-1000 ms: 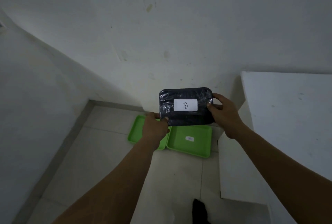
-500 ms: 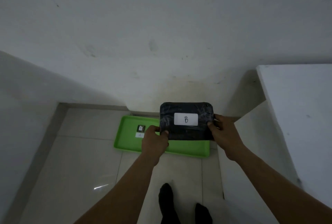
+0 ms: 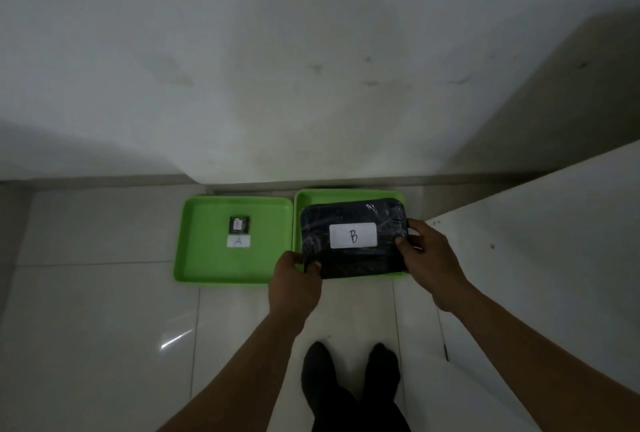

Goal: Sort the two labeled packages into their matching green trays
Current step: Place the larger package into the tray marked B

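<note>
We hold the black package [image 3: 353, 237] with both hands over the right green tray [image 3: 346, 194]. The package is wrapped in glossy film and carries a white label [image 3: 353, 235] marked "B", facing up. It covers most of the tray; we cannot tell whether it rests on the tray floor or is held just above it.

Our left hand [image 3: 294, 284] grips the near left corner of the package, thumb on top. Our right hand [image 3: 431, 258] grips the right edge, thumb pressed on the upper face near the label.

The left green tray [image 3: 207, 258] sits on the tiled floor [image 3: 97, 327], touching the right tray side by side, both against the base of the wall [image 3: 311, 68]. Inside it lies a small dark package [image 3: 239, 225] near the centre, just behind a white label [image 3: 238, 241] on the tray floor marked "A".

A white surface [image 3: 554, 241] stands to the right of the trays. Our two dark-clad feet [image 3: 349, 372] stand on the floor near the trays.
</note>
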